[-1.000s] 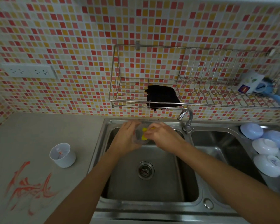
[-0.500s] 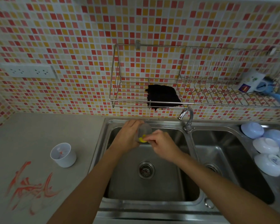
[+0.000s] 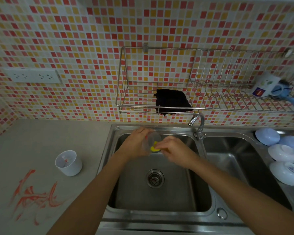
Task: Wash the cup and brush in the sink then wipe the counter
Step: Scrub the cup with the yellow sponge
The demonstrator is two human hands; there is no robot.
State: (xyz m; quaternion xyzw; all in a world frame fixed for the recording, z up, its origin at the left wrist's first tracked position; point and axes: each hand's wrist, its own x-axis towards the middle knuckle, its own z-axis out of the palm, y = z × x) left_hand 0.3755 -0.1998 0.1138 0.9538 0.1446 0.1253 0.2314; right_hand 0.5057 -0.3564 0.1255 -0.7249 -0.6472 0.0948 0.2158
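Note:
Over the back of the left sink basin (image 3: 159, 200), my left hand (image 3: 134, 143) holds a clear cup (image 3: 151, 139) tilted on its side. My right hand (image 3: 175, 150) presses a yellow sponge (image 3: 154, 148) against the cup's mouth. A white cup (image 3: 69, 162) with red paint traces inside stands on the grey counter (image 3: 49, 133) to the left of the sink. Red paint smears (image 3: 36, 194) streak the counter in front of it. A dark cloth (image 3: 172, 101) lies on the wire wall rack (image 3: 210, 92). No brush can be made out.
The faucet (image 3: 198, 122) rises between the two basins, no water visible. Several white and pale blue bowls (image 3: 283, 155) lie upside down at the right basin's edge. A carton and a blue item (image 3: 268, 86) sit on the rack's right end. A power outlet (image 3: 32, 76) is on the tiled wall.
My right hand has shifted the yellow sponge around at the cup's mouth, while my left hand has turned the cup slightly. The view has barely moved.

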